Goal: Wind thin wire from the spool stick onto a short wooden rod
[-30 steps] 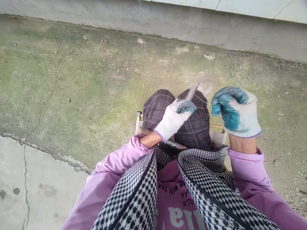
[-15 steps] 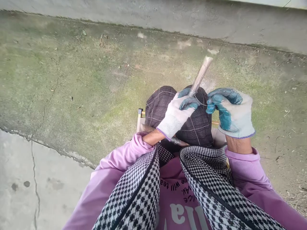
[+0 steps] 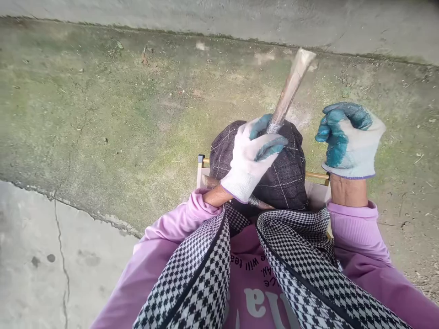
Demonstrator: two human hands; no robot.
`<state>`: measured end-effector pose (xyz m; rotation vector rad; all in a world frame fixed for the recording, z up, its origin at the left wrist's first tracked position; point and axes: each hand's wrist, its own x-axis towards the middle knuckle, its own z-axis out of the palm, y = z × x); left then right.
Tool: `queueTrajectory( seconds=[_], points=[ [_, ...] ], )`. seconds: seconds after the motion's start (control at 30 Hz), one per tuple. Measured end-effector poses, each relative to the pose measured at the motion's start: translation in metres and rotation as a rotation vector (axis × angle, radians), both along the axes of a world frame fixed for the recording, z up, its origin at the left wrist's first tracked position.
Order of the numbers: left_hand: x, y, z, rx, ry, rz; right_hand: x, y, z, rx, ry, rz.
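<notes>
My left hand [image 3: 254, 157], in a white glove with blue-green coating, is closed around a wooden stick [image 3: 291, 82]. The stick tilts up and away to the right, and its far end looks pale and cut. Thin silvery wire [image 3: 273, 126] is wound around it just above my fingers; its lower part is hidden by the hand. Off to the right, my gloved right hand [image 3: 351, 137] is raised with its fingers pinched together. In the earlier frame a strand of wire ran into this pinch; now the strand is too fine to make out.
Across my lap, under my left wrist, lies another stick [image 3: 210, 181] with a silvery wrapped part. Below my dark checked trousers [image 3: 284, 178] shows a seat frame [image 3: 317, 175]. Mossy concrete ground [image 3: 137, 114] stretches ahead to a grey concrete ledge [image 3: 171, 18].
My right hand has moved up and to the right, away from the stick. The stick in my left hand has risen a little, its far end nearer the camera.
</notes>
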<state>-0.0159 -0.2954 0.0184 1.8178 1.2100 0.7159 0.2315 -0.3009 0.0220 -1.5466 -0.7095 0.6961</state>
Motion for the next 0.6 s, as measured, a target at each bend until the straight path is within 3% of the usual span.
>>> queueTrajectory(
  seconds=[0.2, 0.33, 0.47, 0.6],
  points=[
    [0.001, 0.012, 0.007, -0.094, -0.085, -0.085, -0.002, -0.002, 0.001, 0.058, -0.033, -0.018],
    [0.004, 0.013, 0.008, -0.121, -0.214, 0.033, -0.009, -0.012, 0.019, 0.048, -0.066, 0.084],
    [0.01, 0.016, 0.006, -0.396, -0.493, 0.125, -0.04, -0.023, 0.038, 0.011, -0.144, 0.244],
    [0.015, 0.019, 0.014, -0.612, -0.638, 0.231, -0.061, -0.021, 0.041, 0.001, -0.071, 0.307]
  ],
)
